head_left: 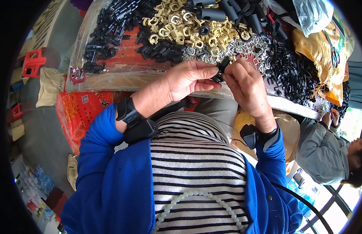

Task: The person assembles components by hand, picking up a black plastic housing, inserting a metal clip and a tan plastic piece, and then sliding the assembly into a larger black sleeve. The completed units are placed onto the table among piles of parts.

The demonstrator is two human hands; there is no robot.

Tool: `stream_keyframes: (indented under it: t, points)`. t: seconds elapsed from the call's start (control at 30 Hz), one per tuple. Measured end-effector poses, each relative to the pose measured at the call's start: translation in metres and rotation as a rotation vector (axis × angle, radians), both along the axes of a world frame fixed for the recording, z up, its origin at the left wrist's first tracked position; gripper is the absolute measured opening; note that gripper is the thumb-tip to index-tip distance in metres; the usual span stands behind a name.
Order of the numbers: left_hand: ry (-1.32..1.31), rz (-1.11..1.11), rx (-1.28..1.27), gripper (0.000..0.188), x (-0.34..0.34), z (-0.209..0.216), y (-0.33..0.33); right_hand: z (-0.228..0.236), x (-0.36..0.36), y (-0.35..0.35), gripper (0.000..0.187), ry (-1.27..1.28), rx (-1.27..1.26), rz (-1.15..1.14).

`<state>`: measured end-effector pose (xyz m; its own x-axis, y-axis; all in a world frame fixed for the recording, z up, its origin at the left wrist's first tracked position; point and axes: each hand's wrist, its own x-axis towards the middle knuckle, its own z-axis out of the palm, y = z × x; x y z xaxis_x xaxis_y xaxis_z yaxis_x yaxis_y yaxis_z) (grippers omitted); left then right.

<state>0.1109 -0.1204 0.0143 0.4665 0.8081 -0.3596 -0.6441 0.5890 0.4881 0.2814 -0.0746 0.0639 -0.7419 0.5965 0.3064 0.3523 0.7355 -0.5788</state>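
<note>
Over the near edge of the table, my left hand (189,78) and my right hand (248,85) meet and pinch a small black plastic part (225,63) between their fingertips. Its exact kind is hidden by the fingers. Just beyond my hands lie a heap of gold-coloured plastic clips (177,25) and a spread of silver metal wire clips (247,48). Short black pieces (161,50) lie beyond my left wrist. Many small black parts (296,72) cover the table to the right of my right hand.
Black tubes (212,15) lie at the far side, and longer black assemblies (116,23) at the far left. A yellow sack (317,50) with scissors (334,56) lies right. A red sack (77,113) stands below the table's left edge. Another person (323,150) sits at the right.
</note>
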Motion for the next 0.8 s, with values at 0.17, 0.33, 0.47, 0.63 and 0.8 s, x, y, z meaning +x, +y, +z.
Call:
stream_keyframes:
  t: [0.17,0.33,0.47,0.63,0.8]
  points:
    - [0.102,-0.012,0.032,0.021,0.004,0.006,-0.008,0.006,0.004,-0.011,0.009,-0.108,0.168,0.007]
    - [0.213,-0.024,0.071,0.025,0.008,0.009,-0.013,0.008,0.007,-0.019,0.011,-0.212,0.215,0.031]
    - [0.234,-0.029,0.059,0.026,0.011,0.009,-0.015,0.007,0.007,-0.015,0.011,-0.299,0.275,0.091]
    - [0.253,-0.055,0.068,0.026,0.006,0.006,-0.008,0.008,0.003,-0.006,0.010,-0.271,0.196,0.127]
    - [0.278,-0.074,0.081,0.025,0.004,0.002,-0.001,-0.001,0.003,-0.001,0.010,-0.244,0.145,0.084]
